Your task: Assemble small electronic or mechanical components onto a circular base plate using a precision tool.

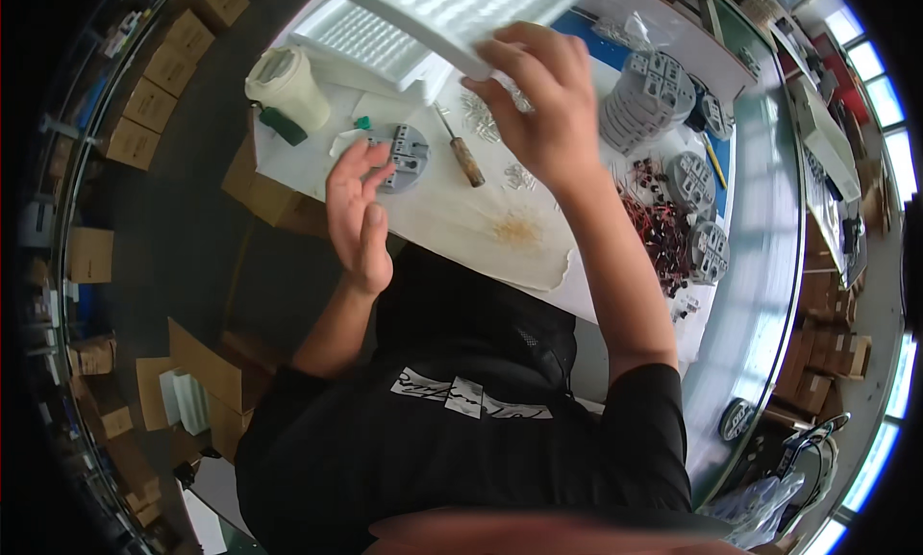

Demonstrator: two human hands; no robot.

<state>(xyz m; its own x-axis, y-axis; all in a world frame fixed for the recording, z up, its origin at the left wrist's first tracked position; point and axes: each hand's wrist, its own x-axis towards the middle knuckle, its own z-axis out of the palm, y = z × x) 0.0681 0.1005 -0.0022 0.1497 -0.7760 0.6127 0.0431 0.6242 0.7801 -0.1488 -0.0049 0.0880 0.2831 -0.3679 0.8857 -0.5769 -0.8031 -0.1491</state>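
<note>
At the top, a white ribbed tray (437,37) with a raised rim is tilted above the table. My right hand (548,98) pinches its near edge between thumb and fingers. Part of another white ribbed piece (351,50) shows beneath it. My left hand (358,214) is raised in front of the table with its fingers apart, holding nothing. Just behind its fingertips lies a round grey disc (411,161) with dark blocks on it; I cannot tell whether they touch. A screwdriver (466,161) with a worn brownish handle lies right of the disc.
Small pale parts (478,117) lie scattered behind the screwdriver. At the right stand stacked grey discs (646,103), beside red and black wired parts (663,228) and a yellow pencil (716,161). A white container (288,86) stands at the left. Cardboard boxes (207,382) sit on the floor.
</note>
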